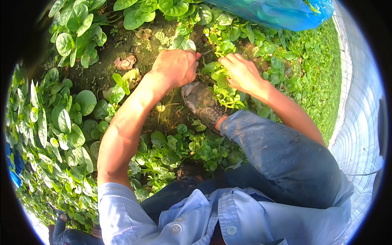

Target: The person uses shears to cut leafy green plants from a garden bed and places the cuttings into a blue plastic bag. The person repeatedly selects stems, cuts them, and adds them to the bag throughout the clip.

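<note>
My left hand (176,68) is curled into a fist above the soil, its back towards me. Pale green leaves (182,43) jut out past its knuckles, and the fingers seem closed on them; the palm side is hidden. To the right, my right hand (242,72) reaches with bent fingers into a low leafy plant (223,80). Its fingertips touch or nearly touch the leaves, but whether they grip a stem cannot be seen. Below and between the hands is my camouflage-patterned shoe (200,102), planted beside that plant.
A blue plastic bag (275,13) lies over the plants at the top. Broad-leaved plants (69,119) crowd the left side around bare soil (107,69). A pale plastic sheet wall (358,101) curves along the right. Another person's leg (72,235) shows at lower left.
</note>
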### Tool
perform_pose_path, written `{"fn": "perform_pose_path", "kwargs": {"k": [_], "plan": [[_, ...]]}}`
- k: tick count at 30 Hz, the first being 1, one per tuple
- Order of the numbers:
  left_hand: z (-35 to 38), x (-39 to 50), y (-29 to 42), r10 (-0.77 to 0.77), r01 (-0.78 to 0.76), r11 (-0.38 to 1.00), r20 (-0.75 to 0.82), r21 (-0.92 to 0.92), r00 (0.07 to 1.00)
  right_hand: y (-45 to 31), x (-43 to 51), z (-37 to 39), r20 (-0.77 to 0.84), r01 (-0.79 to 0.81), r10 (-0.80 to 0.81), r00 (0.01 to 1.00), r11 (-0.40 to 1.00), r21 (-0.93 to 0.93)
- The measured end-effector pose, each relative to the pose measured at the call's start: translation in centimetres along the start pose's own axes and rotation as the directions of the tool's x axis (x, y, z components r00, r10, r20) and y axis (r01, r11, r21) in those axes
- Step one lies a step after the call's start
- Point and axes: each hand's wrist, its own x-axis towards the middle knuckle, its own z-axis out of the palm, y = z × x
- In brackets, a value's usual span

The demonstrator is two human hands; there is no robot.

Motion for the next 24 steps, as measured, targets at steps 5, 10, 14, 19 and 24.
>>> {"fn": "perform_pose_path", "kwargs": {"k": [5, 10, 14, 19, 24], "plan": [[-4.1, -0.8, 0.0, -0.172, 0.192, 0.920, 0.088, -0.343, 0.981, 0.4, -2.4, -2.0, -0.052, -0.137, 0.159, 0.986, 0.945, 0.296], [-4.9, 4.2, 1.6, -0.167, 0.204, 0.909, 0.131, -0.364, 0.977, 2.5, -1.3, -5.5, -0.100, -0.162, 0.169, 0.980, 0.984, 0.079], [-3.7, 7.7, 2.7, -0.184, 0.232, 0.897, 0.160, -0.375, 0.970, 5.0, 2.3, -6.0, -0.010, -0.154, 0.155, 0.988, 0.974, -0.164], [-2.0, 9.9, 2.2, -0.125, 0.260, 0.700, 0.245, -0.665, 0.961, 7.9, 3.4, -3.7, 0.111, -0.193, 0.222, 0.969, 0.955, -0.223], [-1.1, 11.8, 2.2, -0.135, 0.313, 0.726, 0.320, -0.612, 0.938, 8.7, 2.4, -2.1, -0.007, -0.106, 0.107, 0.994, 0.968, -0.226]]}}
